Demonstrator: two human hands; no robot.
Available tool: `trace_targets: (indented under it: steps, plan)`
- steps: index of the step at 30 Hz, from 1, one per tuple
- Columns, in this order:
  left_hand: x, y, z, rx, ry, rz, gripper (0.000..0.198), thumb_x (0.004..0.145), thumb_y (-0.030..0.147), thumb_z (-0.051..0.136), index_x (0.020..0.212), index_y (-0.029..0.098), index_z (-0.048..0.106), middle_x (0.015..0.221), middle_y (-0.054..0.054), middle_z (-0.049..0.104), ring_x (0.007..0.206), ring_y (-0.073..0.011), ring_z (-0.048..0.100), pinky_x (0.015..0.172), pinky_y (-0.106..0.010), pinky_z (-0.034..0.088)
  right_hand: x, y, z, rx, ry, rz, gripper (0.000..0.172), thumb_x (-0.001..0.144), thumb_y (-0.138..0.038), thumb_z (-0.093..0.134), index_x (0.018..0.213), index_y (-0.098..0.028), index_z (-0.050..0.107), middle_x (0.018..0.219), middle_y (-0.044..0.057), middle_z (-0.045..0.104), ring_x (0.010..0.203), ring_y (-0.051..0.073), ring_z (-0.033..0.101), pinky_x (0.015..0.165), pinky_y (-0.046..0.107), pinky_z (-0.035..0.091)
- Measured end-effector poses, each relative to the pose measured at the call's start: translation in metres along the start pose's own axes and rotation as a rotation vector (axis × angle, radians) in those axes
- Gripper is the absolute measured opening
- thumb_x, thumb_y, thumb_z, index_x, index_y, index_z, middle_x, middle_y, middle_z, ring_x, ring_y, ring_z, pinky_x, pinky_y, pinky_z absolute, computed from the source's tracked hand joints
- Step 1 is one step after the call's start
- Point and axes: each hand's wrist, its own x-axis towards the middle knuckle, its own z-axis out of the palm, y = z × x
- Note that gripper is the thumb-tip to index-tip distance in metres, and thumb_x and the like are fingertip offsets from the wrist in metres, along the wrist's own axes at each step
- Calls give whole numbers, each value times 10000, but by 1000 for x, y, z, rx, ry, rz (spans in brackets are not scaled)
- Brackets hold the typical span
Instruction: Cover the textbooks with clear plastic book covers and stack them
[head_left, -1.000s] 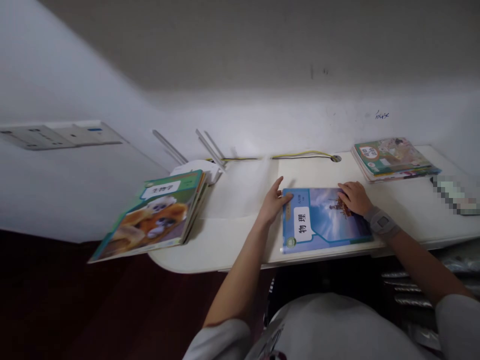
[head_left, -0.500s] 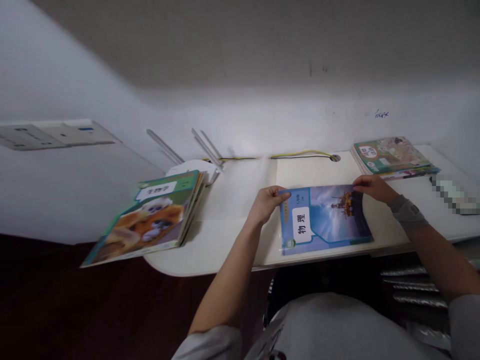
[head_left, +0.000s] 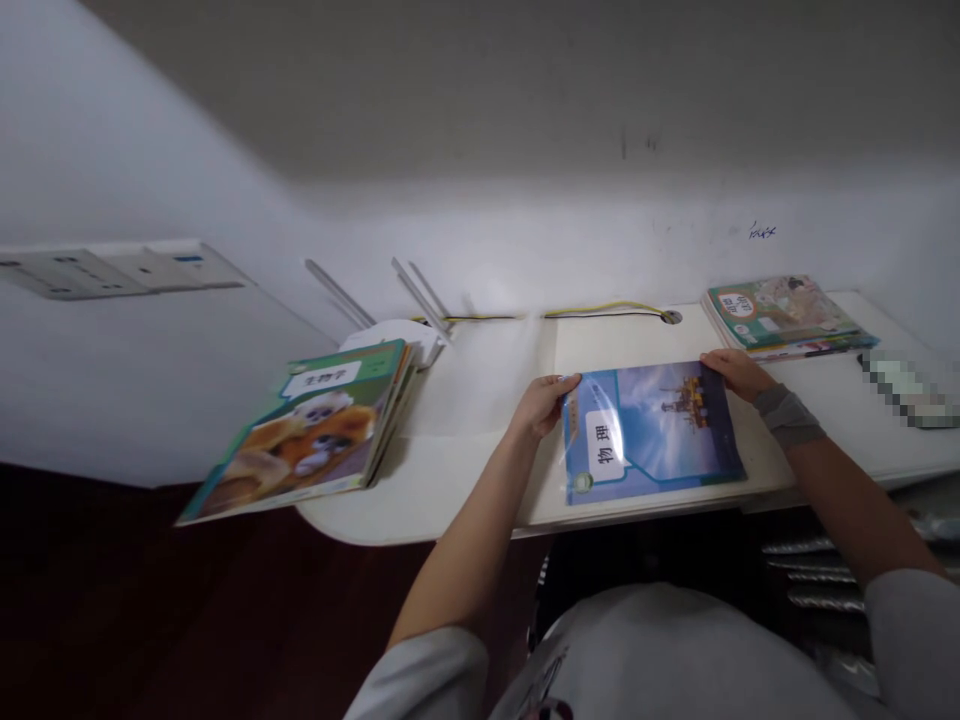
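A physics textbook (head_left: pixel 652 435) with a blue cover, an oil-rig picture and the title 物理 lies on the white desk (head_left: pixel 457 490). A clear glossy film shines over its left part. My left hand (head_left: pixel 541 405) grips the book's upper left edge, and my right hand (head_left: pixel 737 373) holds its far right corner. A grey band circles my right wrist. A green biology textbook (head_left: pixel 311 430) with a monkey cover lies to the left, overhanging the desk's rounded end.
A white router (head_left: pixel 397 340) with several antennas stands behind the biology book. A yellow cable (head_left: pixel 600 311) runs along the wall into a desk grommet. A stack of textbooks (head_left: pixel 784 318) sits at the far right, beside a pixelated object (head_left: pixel 911 390). A wall panel (head_left: pixel 112 270) is at left.
My right hand has moved off the cover picture to the far right corner. My left hand has shifted onto the book's upper left edge. The glossy sheen now shows over the cover.
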Motion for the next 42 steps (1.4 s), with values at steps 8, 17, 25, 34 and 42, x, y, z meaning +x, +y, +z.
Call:
trace_targets:
  steps: [8,17,25,34,42]
  plan:
    - [14,21,-12,269,-73,14,368,583,497,723,585,149,603,537,-3,597,509,-112,531,528,-234,413,-3,13,4,45,-2,50,448,730,-618,519,561,-211,437,493,-64,376,469,100,363,425,235,283]
    - [41,57,31,740,-326,165,107,547,264,714,531,169,671,512,-2,606,564,-154,531,581,-244,389,-4,11,4,66,24,55,445,732,-618,509,561,-216,428,488,-64,378,455,99,359,423,236,299]
    - [38,52,33,962,-361,131,319,757,425,539,606,172,660,551,-18,610,501,-146,524,530,-253,403,5,4,4,-58,4,83,347,707,-493,563,785,-164,643,636,-2,616,570,127,531,515,242,419]
    - [50,15,34,1415,-6,108,350,780,492,561,786,170,698,910,-133,687,933,-278,623,785,-338,453,15,3,25,-528,193,121,108,732,-251,589,764,-162,643,790,69,671,796,198,596,698,286,426]
    - [31,-8,41,1505,171,284,459,908,472,385,1095,114,604,1127,-191,590,1115,-313,515,881,-397,407,-18,-31,64,-986,-27,-394,404,898,-352,445,1261,-195,527,1401,152,438,1288,305,360,1026,508,244]
